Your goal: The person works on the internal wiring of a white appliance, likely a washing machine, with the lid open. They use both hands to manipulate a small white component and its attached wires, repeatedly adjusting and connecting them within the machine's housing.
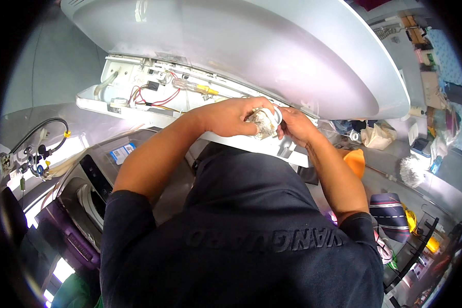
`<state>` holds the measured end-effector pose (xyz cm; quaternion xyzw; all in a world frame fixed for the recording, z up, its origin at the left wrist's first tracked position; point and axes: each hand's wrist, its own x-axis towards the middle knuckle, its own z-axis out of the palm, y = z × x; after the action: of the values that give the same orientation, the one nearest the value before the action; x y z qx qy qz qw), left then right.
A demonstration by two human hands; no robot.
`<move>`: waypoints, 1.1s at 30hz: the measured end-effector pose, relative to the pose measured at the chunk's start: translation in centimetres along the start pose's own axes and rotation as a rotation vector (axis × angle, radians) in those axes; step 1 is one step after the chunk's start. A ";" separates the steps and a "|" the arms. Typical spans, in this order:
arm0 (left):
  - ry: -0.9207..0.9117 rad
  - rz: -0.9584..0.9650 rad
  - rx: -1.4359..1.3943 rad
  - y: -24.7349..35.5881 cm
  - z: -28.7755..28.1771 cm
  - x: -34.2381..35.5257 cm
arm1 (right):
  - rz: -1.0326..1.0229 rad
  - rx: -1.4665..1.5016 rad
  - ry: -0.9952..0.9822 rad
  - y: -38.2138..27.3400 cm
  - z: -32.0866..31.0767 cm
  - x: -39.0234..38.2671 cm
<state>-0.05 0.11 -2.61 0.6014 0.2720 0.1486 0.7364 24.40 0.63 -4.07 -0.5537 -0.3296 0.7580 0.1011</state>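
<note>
My left hand (pixel 232 117) is wrapped round a whitish, grimy piece (pixel 264 123) with a smooth white loop on its right side; its exact kind I cannot make out. The fingers of my right hand (pixel 299 126) are bent against that loop from the right. Both hands are over the front of a long white panel tray (pixel 161 119), opened up and showing its inside. To the left of them lie red wires (pixel 170 97), a yellow connector sleeve (pixel 206 90) and a pale hose (pixel 106 84). Behind rises a large curved white cover (pixel 272 56).
A grey front-loading washing machine (pixel 93 179) stands on the left, with a purple case (pixel 69 238) beside it. Black hoses (pixel 49 123) hang by the left wall. At right are an orange cloth (pixel 354 162), a white fluffy duster (pixel 411 172) and a black rack (pixel 413 254).
</note>
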 end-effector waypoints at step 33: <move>0.037 0.023 0.134 1.0 0.1 -0.5 | 0.140 0.080 0.026 -0.8 -0.5 -0.2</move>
<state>-0.31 -0.05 -1.49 0.6497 0.2878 0.1496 0.6876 24.79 1.33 -3.48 -0.5808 -0.2579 0.7685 0.0742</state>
